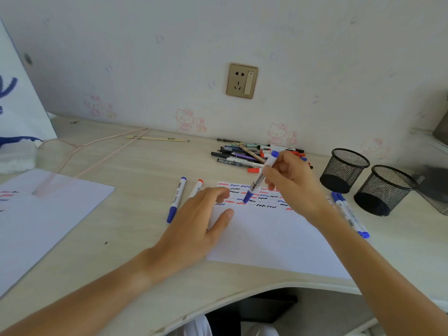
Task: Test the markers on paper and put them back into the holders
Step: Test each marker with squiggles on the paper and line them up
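right hand (288, 180) — blue marker (260, 179) is pinched, tip set on paper (269, 236) | left hand (201, 219) — fingers spread, paper is pressed flat on surface (121, 238)

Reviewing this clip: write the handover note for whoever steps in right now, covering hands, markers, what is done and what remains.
Right hand holds a blue marker, tip on the test sheet.
Left hand rests flat on the sheet's left edge.
Done: rows of red, blue and black squiggles.
Left: both mesh holders look empty. Loose markers lie left of the sheet, right of it, and in the back pile.
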